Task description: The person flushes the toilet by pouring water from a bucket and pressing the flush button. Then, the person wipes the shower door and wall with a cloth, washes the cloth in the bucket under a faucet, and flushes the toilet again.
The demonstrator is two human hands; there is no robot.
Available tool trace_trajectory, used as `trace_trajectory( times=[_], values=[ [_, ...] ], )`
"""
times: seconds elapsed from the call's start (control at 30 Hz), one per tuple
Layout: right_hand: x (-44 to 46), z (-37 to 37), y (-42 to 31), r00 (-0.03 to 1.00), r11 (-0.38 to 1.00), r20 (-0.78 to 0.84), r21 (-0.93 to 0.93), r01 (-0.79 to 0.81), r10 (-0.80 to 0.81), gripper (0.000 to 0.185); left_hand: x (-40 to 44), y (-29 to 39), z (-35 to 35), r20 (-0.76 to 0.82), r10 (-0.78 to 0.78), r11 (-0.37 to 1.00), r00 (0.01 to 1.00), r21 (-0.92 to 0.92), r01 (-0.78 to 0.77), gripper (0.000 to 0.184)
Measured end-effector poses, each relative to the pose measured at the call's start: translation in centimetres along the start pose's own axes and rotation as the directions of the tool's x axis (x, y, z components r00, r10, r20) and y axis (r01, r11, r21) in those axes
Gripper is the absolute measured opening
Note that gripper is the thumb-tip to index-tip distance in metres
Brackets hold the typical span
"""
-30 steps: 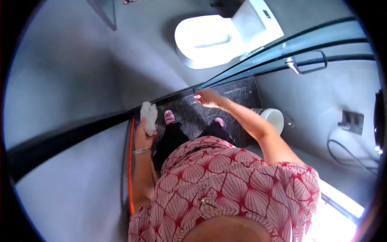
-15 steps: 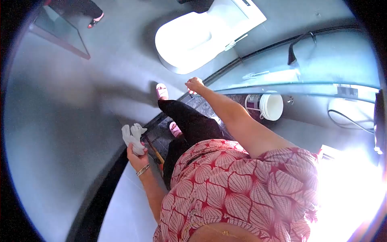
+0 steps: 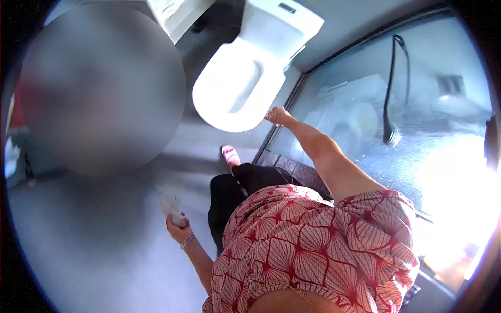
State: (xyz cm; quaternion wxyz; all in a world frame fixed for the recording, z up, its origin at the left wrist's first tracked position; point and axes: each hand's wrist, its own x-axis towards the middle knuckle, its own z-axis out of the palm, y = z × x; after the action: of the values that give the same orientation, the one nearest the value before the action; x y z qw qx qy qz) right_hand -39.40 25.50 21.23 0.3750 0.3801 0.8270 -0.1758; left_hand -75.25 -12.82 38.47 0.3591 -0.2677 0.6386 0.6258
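Note:
A bunched white cloth or glove [image 3: 172,208] is in my left hand [image 3: 179,228], whose fingers wrap round its lower end above the grey floor. My right hand [image 3: 280,116] is stretched forward, between the white toilet [image 3: 209,96] and the frame of the glass shower enclosure [image 3: 344,120]. Its fingers are curled in; what they hold, if anything, is too small to make out. Beneath my arms are black trousers and one pink slipper [image 3: 230,155].
A large blurred patch covers the upper left, with red showing at its left edge. Behind the glass hangs a black shower hose [image 3: 389,99]. A dark stone strip [image 3: 292,167] runs along the enclosure's foot. Strong light glares at the right.
The view has turned and moved out past the dark threshold onto the grey floor. The white bucket and orange pole have left clear view. My left hand still holds the white cloth.

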Motion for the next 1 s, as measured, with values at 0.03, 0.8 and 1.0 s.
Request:
trace_trajectory(
  times=[0.03, 0.8, 1.0],
  values=[
    [-2.5, -3.7, 0.9, 0.996, 0.994, -0.084, -0.105, -0.021, 0.012, 0.026, 1.6, 0.6, 0.6, 0.048, -0.005, 1.0, 0.999, 0.016, 0.004, 0.031],
    [9.3, -30.5, 29.1, 0.259, -0.165, 0.163, 0.986, -0.014, 0.952, 0.041, 24.9, 15.6, 32.6, 0.158, -0.168, 0.494, 0.973, 0.868, -0.056, 0.036],
    [13.5, -28.4, 33.4, 0.264, -0.133, 0.163, 0.983, -0.128, 0.95, 0.055, 27.6, 15.9, 34.2, 0.047, -0.175, 0.404, 0.984, 0.915, 0.028, 0.038]
  ],
)
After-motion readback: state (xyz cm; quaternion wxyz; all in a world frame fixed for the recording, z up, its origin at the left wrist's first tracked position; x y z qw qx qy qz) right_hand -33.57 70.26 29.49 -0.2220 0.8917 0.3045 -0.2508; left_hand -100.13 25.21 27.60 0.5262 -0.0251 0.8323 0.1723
